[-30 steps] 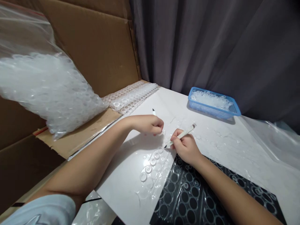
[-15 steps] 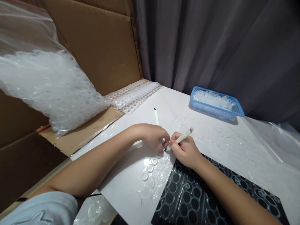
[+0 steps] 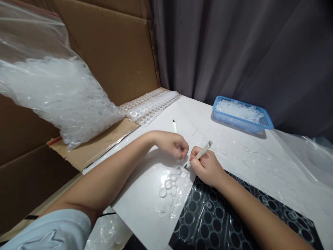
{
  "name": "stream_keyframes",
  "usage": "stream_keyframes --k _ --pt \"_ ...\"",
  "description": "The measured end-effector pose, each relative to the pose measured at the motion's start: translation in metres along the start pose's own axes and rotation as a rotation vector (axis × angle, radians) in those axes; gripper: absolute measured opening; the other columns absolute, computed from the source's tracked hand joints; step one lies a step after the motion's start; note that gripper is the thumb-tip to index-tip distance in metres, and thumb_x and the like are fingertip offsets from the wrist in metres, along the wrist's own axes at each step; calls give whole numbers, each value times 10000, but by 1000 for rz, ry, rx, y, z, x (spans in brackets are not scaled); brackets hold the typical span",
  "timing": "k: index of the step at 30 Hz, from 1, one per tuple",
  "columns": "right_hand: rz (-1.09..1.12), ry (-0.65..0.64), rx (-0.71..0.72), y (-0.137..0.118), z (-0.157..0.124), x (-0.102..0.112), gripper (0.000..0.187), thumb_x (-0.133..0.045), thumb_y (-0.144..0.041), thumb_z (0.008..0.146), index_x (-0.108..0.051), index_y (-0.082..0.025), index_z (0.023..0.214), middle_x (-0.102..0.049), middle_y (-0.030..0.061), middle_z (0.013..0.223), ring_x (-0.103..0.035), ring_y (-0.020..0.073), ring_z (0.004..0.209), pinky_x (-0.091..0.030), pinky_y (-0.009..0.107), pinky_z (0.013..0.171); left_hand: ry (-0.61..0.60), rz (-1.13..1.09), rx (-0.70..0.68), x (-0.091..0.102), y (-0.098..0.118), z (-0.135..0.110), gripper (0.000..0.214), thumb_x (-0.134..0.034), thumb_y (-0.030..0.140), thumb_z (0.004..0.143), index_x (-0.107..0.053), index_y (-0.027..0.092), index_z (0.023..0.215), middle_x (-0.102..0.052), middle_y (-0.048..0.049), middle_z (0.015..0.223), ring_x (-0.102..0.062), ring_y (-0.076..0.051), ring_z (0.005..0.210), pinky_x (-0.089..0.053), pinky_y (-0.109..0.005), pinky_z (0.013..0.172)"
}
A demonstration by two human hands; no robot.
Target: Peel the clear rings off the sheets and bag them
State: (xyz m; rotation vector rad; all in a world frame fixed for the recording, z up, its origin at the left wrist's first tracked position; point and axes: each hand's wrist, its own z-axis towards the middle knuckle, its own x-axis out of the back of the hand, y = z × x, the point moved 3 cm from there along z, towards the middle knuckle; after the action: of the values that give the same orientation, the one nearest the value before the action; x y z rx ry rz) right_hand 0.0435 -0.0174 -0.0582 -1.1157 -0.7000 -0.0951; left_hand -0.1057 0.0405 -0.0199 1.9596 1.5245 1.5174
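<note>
My right hand [image 3: 206,166] is closed round a thin white tool [image 3: 200,152], its dark tip pointing down-left at a clear plastic sheet of moulded rings [image 3: 171,182]. My left hand [image 3: 173,144] is curled in a pinch at the upper end of that sheet, fingertips close to the tool tip. What the left fingers pinch is too small to make out. The sheet lies on a white board [image 3: 140,194]. Several clear rings stand out along its strip. A black mat [image 3: 208,222] patterned with circles lies under my right forearm.
A blue basket [image 3: 241,116] of clear rings stands at the back right. A second white tool [image 3: 174,125] lies behind my left hand. A big bag of rings [image 3: 52,93] rests on cardboard at left. Ring sheets [image 3: 151,104] are stacked by the grey curtain.
My left hand drew in towards the right hand and the tool tip. The ring sheet shifted slightly and the view moved a little.
</note>
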Motion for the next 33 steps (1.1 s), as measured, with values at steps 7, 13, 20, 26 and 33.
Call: stream_keyframes --k 7,13,20,26,33 --pt "156 44 -67 4 -4 -2 192 -424 -218 824 -471 -203 639 -513 -31 514 -499 117 487 -355 240 494 209 68 250 18 3 -20 103 -466 250 782 -529 170 795 -577 -9 754 -520 -112 585 -406 -192 471" --pt "145 -16 -43 -2 -8 -10 182 -430 -212 828 -474 -201 652 -512 -37 513 -484 107 474 -350 237 496 140 243 155 4 10 -11 88 -556 162 676 -596 170 754 -601 15 704 -505 -105 593 -370 -194 509" --pt "37 -74 68 -13 -8 -8 126 -417 -211 789 -465 -207 674 -462 -38 531 -443 106 486 -326 246 502 -116 195 194 -20 12 1 112 -642 196 688 -689 176 787 -626 14 650 -536 -131 580 -388 -233 536" --pt "90 -233 -29 -12 -7 -4 88 -460 -202 773 -524 -200 712 -509 -34 568 -433 93 491 -321 234 481 -95 226 201 -27 14 7 54 -679 209 664 -676 162 689 -563 25 552 -488 -123 511 -341 -235 491" --pt "47 -313 -100 -11 -7 -2 126 -490 -170 739 -601 -199 686 -560 -28 575 -465 98 513 -304 230 471 -75 135 91 -28 7 9 83 -608 113 644 -655 160 695 -584 38 583 -485 -109 546 -362 -211 523"
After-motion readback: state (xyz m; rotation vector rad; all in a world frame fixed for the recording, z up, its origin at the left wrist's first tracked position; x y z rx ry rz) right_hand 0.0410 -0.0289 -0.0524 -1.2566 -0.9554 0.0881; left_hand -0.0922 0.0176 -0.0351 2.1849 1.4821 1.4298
